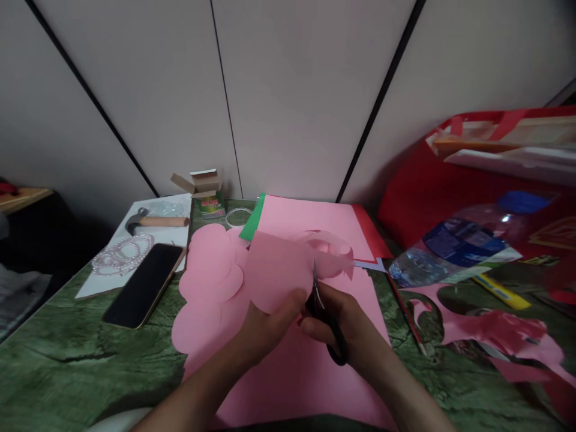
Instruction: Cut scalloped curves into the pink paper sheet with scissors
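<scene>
My left hand (274, 327) grips a piece of pink paper (279, 270) by its lower edge, thumb on top. Black-handled scissors (335, 339) are in my right hand (346, 324), its fingers wrapped round the handles. The blades point away from me and meet the right side of the held paper, where a cut strip curls off. Beneath both hands lie large pink sheets (310, 384). Several rounded pink cut-outs (209, 264) overlap on the left, beside my left hand. Part of the fingers of each hand is hidden behind the paper and the scissors.
Left are a phone (144, 285), a hammer (157, 221), bead strings (121, 255) and a small open box (209, 198). Right are a water bottle (459, 240), a red bag (418, 192), a pencil (407, 312), a yellow cutter (501, 291) and pink scraps (504, 333). A wall stands behind.
</scene>
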The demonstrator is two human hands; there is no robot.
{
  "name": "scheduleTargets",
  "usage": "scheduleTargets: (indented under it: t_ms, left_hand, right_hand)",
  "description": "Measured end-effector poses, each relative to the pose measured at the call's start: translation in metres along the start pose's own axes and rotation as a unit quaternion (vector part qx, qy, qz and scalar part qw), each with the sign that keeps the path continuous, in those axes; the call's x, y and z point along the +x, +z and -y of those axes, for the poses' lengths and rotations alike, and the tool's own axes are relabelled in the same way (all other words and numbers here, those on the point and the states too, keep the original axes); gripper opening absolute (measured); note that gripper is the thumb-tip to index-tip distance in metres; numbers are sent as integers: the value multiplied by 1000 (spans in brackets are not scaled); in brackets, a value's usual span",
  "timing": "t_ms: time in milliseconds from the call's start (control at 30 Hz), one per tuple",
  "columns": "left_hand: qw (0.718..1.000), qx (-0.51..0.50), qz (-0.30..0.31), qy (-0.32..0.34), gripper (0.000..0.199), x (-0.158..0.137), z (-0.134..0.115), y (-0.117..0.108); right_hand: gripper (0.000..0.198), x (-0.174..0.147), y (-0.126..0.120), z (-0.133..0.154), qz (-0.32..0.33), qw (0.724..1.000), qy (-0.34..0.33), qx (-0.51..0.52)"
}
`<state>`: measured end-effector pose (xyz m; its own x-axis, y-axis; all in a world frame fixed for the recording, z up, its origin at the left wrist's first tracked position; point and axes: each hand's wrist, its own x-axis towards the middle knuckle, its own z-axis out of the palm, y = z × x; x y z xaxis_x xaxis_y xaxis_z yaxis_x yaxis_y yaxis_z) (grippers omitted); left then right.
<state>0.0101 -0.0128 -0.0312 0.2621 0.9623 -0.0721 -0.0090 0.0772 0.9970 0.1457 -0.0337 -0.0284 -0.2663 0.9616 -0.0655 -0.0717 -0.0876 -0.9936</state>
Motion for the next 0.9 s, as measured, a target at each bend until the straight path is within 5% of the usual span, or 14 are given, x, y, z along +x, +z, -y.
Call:
scheduleTargets:
  t_ms: [900]
  left_hand:
    - [1000,-16,5,18,13,0,2,-1]
  right_hand:
    - [26,-1,2,-2,-23,1000,-5,-20]
